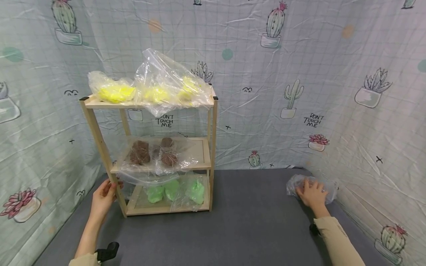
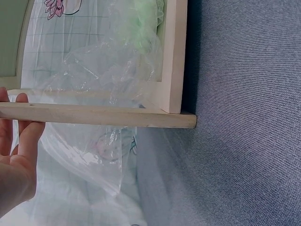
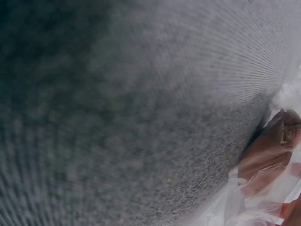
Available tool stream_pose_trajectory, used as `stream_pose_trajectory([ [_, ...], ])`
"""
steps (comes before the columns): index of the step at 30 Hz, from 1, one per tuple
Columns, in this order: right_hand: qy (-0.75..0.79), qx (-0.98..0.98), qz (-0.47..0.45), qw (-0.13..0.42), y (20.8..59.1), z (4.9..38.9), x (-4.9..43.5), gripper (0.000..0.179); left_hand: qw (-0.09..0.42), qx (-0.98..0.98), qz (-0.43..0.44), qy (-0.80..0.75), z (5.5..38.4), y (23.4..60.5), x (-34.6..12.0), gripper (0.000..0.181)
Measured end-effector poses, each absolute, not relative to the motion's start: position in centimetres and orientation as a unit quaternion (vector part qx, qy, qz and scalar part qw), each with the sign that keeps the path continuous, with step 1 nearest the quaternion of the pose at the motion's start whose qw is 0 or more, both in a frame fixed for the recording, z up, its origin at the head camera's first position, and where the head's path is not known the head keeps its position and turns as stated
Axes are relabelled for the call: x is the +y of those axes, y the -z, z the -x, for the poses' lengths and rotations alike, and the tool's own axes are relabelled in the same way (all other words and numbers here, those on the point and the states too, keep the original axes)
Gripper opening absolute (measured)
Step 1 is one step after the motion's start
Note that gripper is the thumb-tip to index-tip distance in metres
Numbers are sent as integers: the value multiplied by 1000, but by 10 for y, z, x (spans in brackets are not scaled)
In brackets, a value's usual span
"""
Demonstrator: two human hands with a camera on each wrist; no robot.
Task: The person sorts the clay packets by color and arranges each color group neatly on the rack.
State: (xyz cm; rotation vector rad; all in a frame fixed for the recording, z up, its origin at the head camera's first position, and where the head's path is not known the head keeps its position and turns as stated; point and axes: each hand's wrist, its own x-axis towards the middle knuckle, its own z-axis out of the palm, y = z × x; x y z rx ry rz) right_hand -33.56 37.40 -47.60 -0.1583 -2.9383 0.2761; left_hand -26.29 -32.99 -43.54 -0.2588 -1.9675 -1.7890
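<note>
A three-tier wooden shelf [image 1: 213,147] stands on the grey table. My left hand [image 1: 104,195] grips its front left post [image 2: 94,114], with fingers on both sides of the wood. Yellow lumps in clear plastic bags [image 1: 117,93] lie on the top tier. Bagged brown lumps [image 1: 139,152] are on the middle tier, and bagged light-green lumps [image 1: 196,191] on the bottom one. Far to the right, my right hand [image 1: 313,194] rests with spread fingers on a crumpled heap of clear plastic bags [image 1: 293,183]. In the right wrist view, plastic partly covers that hand's fingers [image 3: 268,160].
Grey table surface [image 1: 246,221] stretches between the shelf and the right-hand heap. A cactus-print cloth [image 1: 253,70] hangs behind and along both sides. One bag's zip edge [image 1: 149,181] droops over the front of the middle tier.
</note>
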Motion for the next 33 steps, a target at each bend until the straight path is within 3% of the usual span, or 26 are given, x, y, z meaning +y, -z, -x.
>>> stream_pose_trajectory([
  [2,-94,-991,54,83,477,336,374,61,234,-714,94,653,264,436,-331,28],
  [10,-88,-994,64,21,482,341,378,77,257,-734,78,624,322,513,-386,38],
  [18,-83,-995,54,1,482,343,380,74,224,-666,133,699,302,487,-372,35],
  [24,-71,-997,32,13,477,341,377,66,243,-670,128,690,310,496,-378,35],
  [33,-37,-998,5,48,480,338,377,60,278,-752,34,597,325,513,-382,39],
])
